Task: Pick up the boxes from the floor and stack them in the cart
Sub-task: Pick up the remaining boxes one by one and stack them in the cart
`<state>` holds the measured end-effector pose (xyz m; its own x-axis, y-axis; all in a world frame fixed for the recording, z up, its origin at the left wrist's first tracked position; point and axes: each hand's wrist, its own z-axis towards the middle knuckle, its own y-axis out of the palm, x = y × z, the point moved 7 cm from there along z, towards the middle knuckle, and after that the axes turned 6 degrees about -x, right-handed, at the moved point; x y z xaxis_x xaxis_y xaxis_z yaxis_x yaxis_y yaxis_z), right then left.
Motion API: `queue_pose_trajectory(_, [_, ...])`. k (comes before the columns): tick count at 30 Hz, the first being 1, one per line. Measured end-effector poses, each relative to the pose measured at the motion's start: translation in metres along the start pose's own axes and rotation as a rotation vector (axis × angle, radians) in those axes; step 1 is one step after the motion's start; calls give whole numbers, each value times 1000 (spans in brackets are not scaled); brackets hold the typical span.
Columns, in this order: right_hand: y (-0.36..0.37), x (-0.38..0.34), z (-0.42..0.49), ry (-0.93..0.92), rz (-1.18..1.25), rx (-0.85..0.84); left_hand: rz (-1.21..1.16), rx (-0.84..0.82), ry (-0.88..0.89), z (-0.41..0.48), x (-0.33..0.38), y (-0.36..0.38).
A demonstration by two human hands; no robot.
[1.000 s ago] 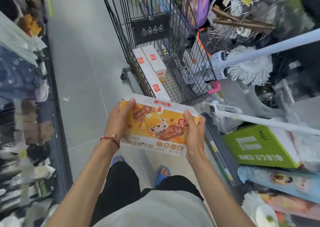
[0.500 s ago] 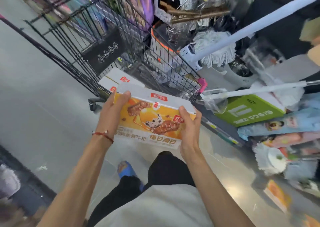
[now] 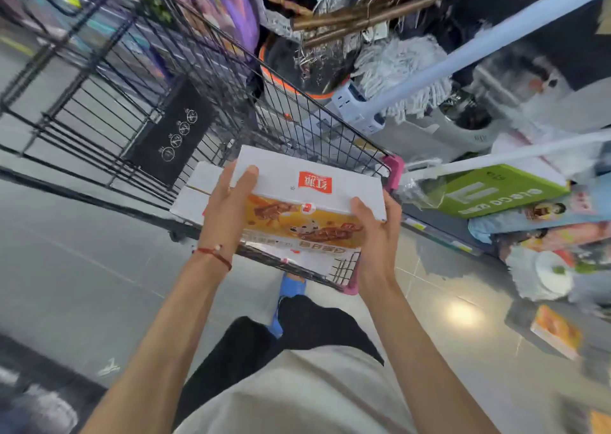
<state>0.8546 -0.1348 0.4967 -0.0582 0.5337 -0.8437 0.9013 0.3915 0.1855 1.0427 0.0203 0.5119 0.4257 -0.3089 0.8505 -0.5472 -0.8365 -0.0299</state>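
Cart (image 3: 330, 119): one, black wire, directly ahead.

Boxes:
- One held box (image 3: 307, 182), tilted, above the rim at the cart's near end.
- Two loaded boxes (image 3: 195, 199), white tops showing inside the cart, just beside and below the held one. There may be a third under it; unclear.
- One floor box (image 3: 555, 331) at the right, blurred.

Hands: the left hand (image 3: 228, 208) and right hand (image 3: 377, 235) each grip one end of the held box, fingers curled over its top edge.

Step, as judged: placing. The next move calls for lowering the box level onto the loaded ones, then letting go.
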Motion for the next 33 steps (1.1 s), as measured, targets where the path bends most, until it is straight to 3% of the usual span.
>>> queue_pose_trajectory(12, [7, 36, 75, 34, -228, 66, 337, -199, -184, 112, -37, 12])
queue_pose_trajectory(21, [2, 83, 101, 203, -343, 198, 631, -340, -268, 167, -72, 32])
queue_pose_trajectory(25, [-13, 101, 103, 261, -316, 285, 682, -392, -208, 173, -81, 45])
queue_pose_trajectory(33, [-28, 93, 97, 237, -405, 334, 671, -363, -303, 159, -93, 52])
